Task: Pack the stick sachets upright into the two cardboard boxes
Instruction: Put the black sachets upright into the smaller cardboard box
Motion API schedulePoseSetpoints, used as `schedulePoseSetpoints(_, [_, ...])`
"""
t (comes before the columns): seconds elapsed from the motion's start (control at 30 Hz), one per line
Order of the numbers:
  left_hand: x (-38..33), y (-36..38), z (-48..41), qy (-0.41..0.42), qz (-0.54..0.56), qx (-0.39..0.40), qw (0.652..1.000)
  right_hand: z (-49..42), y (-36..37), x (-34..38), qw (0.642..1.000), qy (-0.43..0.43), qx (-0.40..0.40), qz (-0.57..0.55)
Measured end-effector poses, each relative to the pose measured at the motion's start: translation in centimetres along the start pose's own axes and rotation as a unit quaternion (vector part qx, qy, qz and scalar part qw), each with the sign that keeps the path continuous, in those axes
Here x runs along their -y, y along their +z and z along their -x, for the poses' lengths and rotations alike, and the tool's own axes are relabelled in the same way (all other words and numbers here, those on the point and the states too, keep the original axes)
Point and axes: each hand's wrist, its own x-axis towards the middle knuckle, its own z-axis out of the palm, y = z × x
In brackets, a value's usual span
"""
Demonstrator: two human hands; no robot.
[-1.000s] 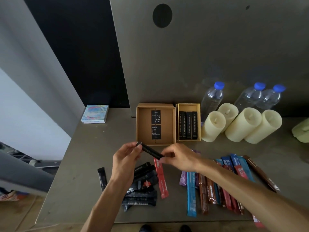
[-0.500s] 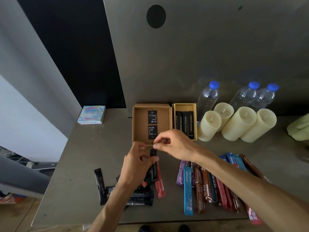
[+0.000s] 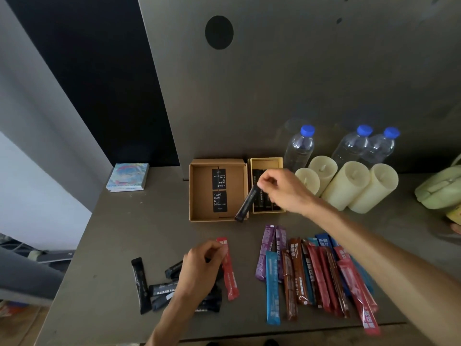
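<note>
Two open cardboard boxes stand side by side at the back of the table: a wide box point(image 3: 199, 196) with black labels on its floor, and a narrow box point(image 3: 265, 161) with black sachets inside. My right hand point(image 3: 284, 191) pinches a black stick sachet point(image 3: 245, 207) by its top end; it hangs tilted over the wall between the boxes. My left hand point(image 3: 202, 269) rests with curled fingers on a pile of black sachets point(image 3: 159, 290), beside a red sachet point(image 3: 229, 275). Whether it grips one is hidden. Several coloured sachets point(image 3: 299, 275) lie in a row to the right.
Three water bottles point(image 3: 299, 148) and several cream candles point(image 3: 346, 183) crowd the right of the boxes. A colourful booklet point(image 3: 128, 177) lies back left, a green object point(image 3: 439, 188) far right. A grey panel rises behind the boxes. The table's front edge point(image 3: 249, 335) is close.
My right hand took the black sachet from both hands and carried it back to the boxes. My left hand dropped down onto the black pile.
</note>
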Motion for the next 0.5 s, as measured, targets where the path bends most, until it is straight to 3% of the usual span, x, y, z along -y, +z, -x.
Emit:
schedulePoseSetpoints(0.17, [1.1, -0.4, -0.3, -0.015, -0.041, -0.014, 0.999, -3.6, -3.6, -2.3, 0.996, 0.014, -0.054, 0.068])
schedulePoseSetpoints(0.5, [4.9, -3.5, -0.8, -0.008, -0.195, -0.060, 0.979, -7.6, -2.1, -3.1, 0.982, 0.046, 0.053, 0.177])
